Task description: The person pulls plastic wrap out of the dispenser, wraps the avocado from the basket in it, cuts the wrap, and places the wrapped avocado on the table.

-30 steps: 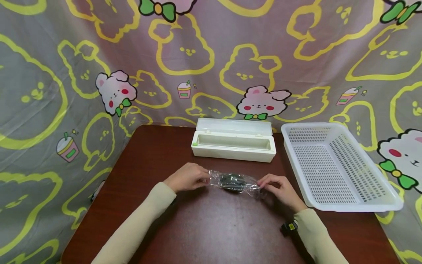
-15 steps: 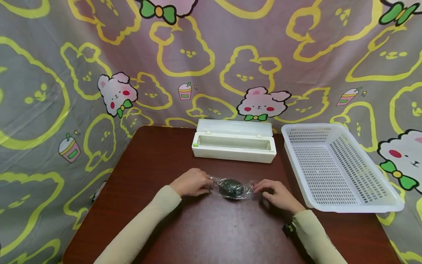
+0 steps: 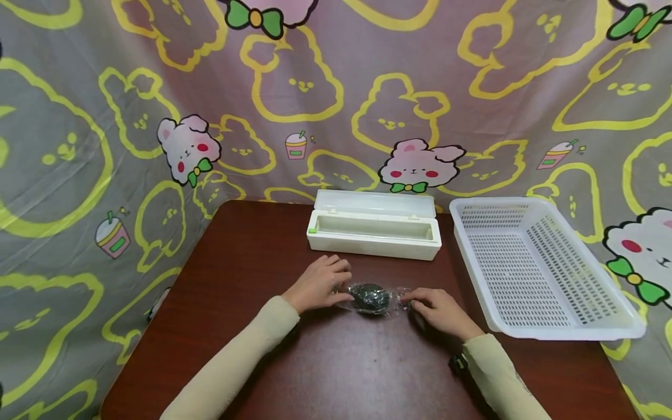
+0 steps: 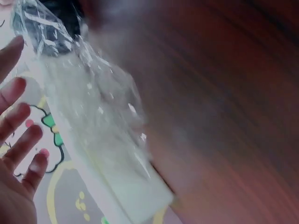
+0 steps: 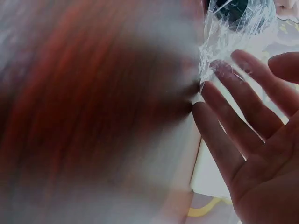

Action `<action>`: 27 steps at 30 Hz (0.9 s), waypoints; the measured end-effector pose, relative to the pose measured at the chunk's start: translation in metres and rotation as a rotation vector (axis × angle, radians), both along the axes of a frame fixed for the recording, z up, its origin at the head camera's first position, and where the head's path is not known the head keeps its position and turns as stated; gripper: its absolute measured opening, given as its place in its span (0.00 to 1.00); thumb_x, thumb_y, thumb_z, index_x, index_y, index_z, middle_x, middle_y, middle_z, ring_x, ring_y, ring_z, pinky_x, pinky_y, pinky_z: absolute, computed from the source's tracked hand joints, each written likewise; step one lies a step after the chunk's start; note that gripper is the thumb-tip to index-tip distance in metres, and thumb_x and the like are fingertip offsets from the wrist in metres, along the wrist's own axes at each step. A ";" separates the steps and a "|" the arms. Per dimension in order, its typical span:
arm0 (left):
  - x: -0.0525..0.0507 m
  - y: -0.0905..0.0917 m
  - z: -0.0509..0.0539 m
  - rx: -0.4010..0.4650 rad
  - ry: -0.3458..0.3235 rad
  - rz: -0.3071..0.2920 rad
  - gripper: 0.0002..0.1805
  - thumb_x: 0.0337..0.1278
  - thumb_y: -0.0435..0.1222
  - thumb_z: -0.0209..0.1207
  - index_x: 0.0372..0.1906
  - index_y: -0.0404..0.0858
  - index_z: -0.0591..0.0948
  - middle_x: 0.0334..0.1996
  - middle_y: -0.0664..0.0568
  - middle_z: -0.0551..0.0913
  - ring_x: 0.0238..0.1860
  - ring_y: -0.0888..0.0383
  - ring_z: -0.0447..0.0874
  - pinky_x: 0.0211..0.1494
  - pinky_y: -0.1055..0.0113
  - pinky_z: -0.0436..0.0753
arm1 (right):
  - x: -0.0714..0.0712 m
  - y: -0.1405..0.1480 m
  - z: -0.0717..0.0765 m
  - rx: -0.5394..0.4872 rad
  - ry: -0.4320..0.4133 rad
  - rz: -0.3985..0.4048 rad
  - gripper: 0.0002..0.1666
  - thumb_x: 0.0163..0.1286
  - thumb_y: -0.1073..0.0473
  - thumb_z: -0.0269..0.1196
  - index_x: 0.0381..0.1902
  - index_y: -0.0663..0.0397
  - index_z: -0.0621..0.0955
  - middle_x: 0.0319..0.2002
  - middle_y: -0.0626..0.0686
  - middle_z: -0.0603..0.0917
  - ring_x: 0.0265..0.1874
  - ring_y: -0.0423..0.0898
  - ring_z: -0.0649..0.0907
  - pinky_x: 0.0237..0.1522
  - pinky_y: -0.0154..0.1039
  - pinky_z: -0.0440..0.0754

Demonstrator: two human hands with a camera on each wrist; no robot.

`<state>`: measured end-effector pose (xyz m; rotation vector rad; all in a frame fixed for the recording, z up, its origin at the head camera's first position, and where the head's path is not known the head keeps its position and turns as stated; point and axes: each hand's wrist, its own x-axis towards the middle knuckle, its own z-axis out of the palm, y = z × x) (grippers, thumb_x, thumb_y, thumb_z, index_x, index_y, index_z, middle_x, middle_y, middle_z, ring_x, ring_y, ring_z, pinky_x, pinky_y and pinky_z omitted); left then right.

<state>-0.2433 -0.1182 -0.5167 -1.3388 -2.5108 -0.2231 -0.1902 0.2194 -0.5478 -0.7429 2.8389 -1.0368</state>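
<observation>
A dark green, rounded thing point(image 3: 374, 297) lies on the table, wrapped in clear plastic film point(image 4: 100, 88); its kind is hard to tell through the shine. At its left side is my left hand point(image 3: 320, 284), fingers spread and thumb by the film's edge. In the left wrist view that hand's fingers point(image 4: 25, 144) are apart, with nothing between them. On the other side, my right hand point(image 3: 441, 312) touches the gathered right end of the film. The right wrist view shows its fingers point(image 5: 238, 88) nearly straight, tips against the film, thumb held off.
Behind the hands stands a long white box point(image 3: 374, 242) with its lid point(image 3: 375, 203) raised and a hollow inside. A white perforated plastic basket point(image 3: 472, 274) is at the right of the brown table point(image 3: 336, 373). A patterned cloth point(image 3: 336, 87) hangs behind.
The wrapped thing has come down from between both hands onto the table. My left hand has let go of its film end, spread its fingers and moved right; the right hand has shifted slightly.
</observation>
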 end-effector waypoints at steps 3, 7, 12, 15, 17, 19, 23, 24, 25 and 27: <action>0.001 0.010 -0.002 -0.029 -0.066 -0.025 0.26 0.57 0.60 0.70 0.50 0.46 0.83 0.53 0.56 0.83 0.53 0.56 0.82 0.59 0.59 0.79 | -0.001 -0.003 0.001 -0.014 0.031 -0.035 0.08 0.74 0.57 0.66 0.43 0.47 0.91 0.40 0.44 0.91 0.44 0.44 0.89 0.50 0.48 0.86; 0.004 0.019 -0.004 -0.138 -0.135 -0.026 0.33 0.61 0.58 0.68 0.67 0.49 0.78 0.55 0.58 0.84 0.55 0.58 0.85 0.64 0.59 0.79 | -0.002 -0.008 0.004 -0.048 0.108 -0.091 0.03 0.66 0.58 0.73 0.34 0.44 0.88 0.37 0.42 0.88 0.39 0.42 0.87 0.46 0.45 0.86; 0.005 0.024 -0.003 -0.200 -0.171 -0.005 0.34 0.65 0.55 0.66 0.73 0.54 0.73 0.57 0.60 0.84 0.55 0.59 0.85 0.63 0.60 0.80 | -0.002 -0.019 0.014 -0.095 0.220 -0.086 0.19 0.59 0.66 0.77 0.47 0.51 0.85 0.45 0.47 0.84 0.46 0.47 0.86 0.49 0.50 0.85; 0.004 0.025 -0.003 -0.198 -0.185 0.006 0.34 0.67 0.55 0.65 0.74 0.53 0.73 0.57 0.59 0.84 0.56 0.59 0.85 0.62 0.59 0.80 | -0.002 -0.030 0.018 -0.081 0.244 -0.028 0.26 0.63 0.64 0.75 0.59 0.51 0.83 0.53 0.50 0.84 0.55 0.51 0.84 0.55 0.55 0.83; 0.003 0.025 -0.003 -0.199 -0.197 0.018 0.34 0.68 0.55 0.64 0.75 0.52 0.72 0.58 0.58 0.84 0.56 0.59 0.85 0.63 0.59 0.80 | -0.003 -0.038 0.018 -0.043 0.232 0.010 0.28 0.66 0.58 0.73 0.64 0.50 0.81 0.58 0.51 0.83 0.58 0.52 0.83 0.57 0.56 0.83; 0.002 0.026 -0.003 -0.203 -0.207 0.029 0.34 0.68 0.55 0.63 0.75 0.51 0.72 0.58 0.58 0.83 0.57 0.59 0.85 0.64 0.58 0.80 | -0.004 -0.047 0.018 0.011 0.203 0.029 0.30 0.69 0.52 0.72 0.67 0.49 0.80 0.59 0.51 0.83 0.60 0.52 0.82 0.59 0.56 0.82; 0.001 0.028 -0.004 -0.212 -0.236 0.038 0.35 0.69 0.55 0.63 0.76 0.50 0.71 0.59 0.56 0.83 0.58 0.58 0.84 0.66 0.57 0.80 | -0.006 -0.057 0.015 0.109 0.153 0.010 0.33 0.68 0.46 0.72 0.69 0.47 0.79 0.57 0.49 0.83 0.56 0.49 0.84 0.56 0.54 0.84; 0.000 0.029 -0.004 -0.211 -0.243 0.036 0.35 0.69 0.55 0.63 0.76 0.50 0.71 0.58 0.56 0.83 0.58 0.58 0.84 0.66 0.57 0.80 | -0.007 -0.059 0.014 0.126 0.147 0.000 0.34 0.67 0.46 0.73 0.69 0.47 0.79 0.56 0.49 0.83 0.54 0.49 0.85 0.54 0.53 0.84; 0.000 0.029 -0.004 -0.213 -0.250 0.037 0.35 0.69 0.55 0.63 0.76 0.49 0.71 0.59 0.56 0.83 0.58 0.58 0.84 0.65 0.57 0.80 | -0.008 -0.059 0.014 0.137 0.143 -0.008 0.34 0.67 0.46 0.73 0.69 0.47 0.79 0.55 0.49 0.84 0.53 0.49 0.86 0.53 0.53 0.85; -0.001 0.030 -0.005 -0.217 -0.258 0.043 0.36 0.68 0.55 0.63 0.76 0.49 0.71 0.59 0.56 0.83 0.58 0.58 0.84 0.65 0.57 0.80 | -0.010 -0.060 0.013 0.147 0.141 -0.014 0.34 0.67 0.45 0.73 0.68 0.47 0.80 0.54 0.50 0.84 0.51 0.50 0.86 0.52 0.54 0.85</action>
